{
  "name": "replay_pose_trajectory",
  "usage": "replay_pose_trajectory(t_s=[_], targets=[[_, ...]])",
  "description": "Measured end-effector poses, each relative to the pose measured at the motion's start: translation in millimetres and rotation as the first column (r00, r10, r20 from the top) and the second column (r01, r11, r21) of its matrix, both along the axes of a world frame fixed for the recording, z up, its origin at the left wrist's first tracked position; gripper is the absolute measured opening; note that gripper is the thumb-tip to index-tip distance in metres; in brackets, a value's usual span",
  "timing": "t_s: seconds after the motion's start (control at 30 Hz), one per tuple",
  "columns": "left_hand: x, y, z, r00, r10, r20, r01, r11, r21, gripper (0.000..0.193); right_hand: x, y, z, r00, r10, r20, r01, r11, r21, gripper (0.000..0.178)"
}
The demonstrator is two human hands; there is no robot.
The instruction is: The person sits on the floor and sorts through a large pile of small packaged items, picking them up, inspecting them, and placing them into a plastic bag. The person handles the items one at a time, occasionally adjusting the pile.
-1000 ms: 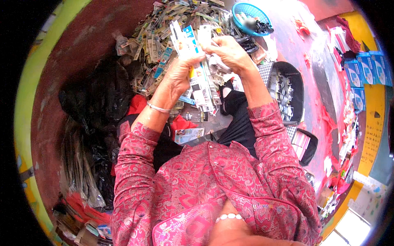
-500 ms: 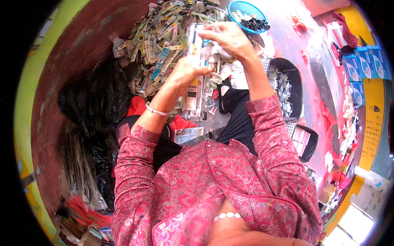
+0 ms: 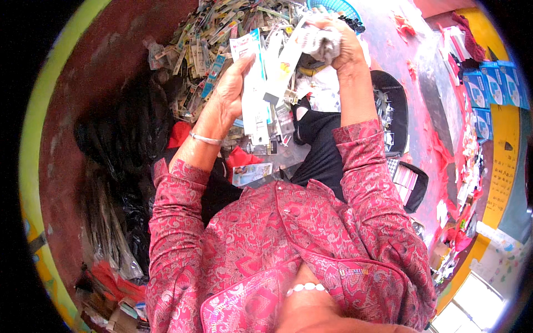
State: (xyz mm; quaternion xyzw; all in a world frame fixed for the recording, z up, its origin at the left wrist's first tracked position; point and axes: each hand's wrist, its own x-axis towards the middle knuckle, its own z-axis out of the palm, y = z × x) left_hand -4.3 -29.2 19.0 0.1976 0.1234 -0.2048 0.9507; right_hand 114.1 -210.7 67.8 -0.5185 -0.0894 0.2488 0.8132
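Note:
My left hand (image 3: 229, 86) is closed round long, flat white-and-blue packages (image 3: 255, 100), held upright in front of me. To its right, my right hand (image 3: 351, 47) grips a crumpled whitish cloth (image 3: 322, 42). A long clear-and-white package (image 3: 285, 65) with a yellow mark slants down from that hand toward the left one. The cloth hides most of the right fingertips. Beyond my hands lies a big heap of similar slim packages (image 3: 191, 61).
A blue basket (image 3: 340, 6) with black pieces stands behind my right hand. On the right are a black tray (image 3: 395, 91) of small parts and a smaller black box (image 3: 420, 188) with pink-striped contents. Black plastic bags (image 3: 119, 133) lie left. Blue boxes (image 3: 491, 83) stand far right.
My hands have moved apart. The right, with the cloth, has gone to the right and a little up; the left has shifted left. The packages now fan apart.

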Motion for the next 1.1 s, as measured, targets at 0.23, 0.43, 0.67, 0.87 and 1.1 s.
replay_pose_trajectory(t_s=[0.23,0.43,0.67,0.87,1.1], targets=[[2,2,3,0.991,0.017,0.131,-0.043,0.981,0.192,0.029,12,-18,-17,0.995,0.011,0.099,0.007,0.984,-0.179,0.020],[5,16,-15,0.997,0.060,0.053,-0.060,0.998,-0.008,0.029,-9,10,-12,0.937,-0.340,-0.086,0.345,0.937,0.061,0.011],[8,9,0,0.927,0.351,0.128,-0.368,0.917,0.151,0.027,-48,46,-28,0.922,-0.379,-0.085,0.377,0.925,-0.040,0.007],[10,24,-7,0.899,0.438,-0.010,-0.433,0.891,0.135,0.023,-59,39,-16,0.972,0.014,0.233,0.100,0.878,-0.469,0.013],[17,34,-5,0.841,0.521,0.144,-0.538,0.781,0.315,0.016,-64,33,-2,0.800,0.535,0.272,-0.155,0.621,-0.768,0.031]])
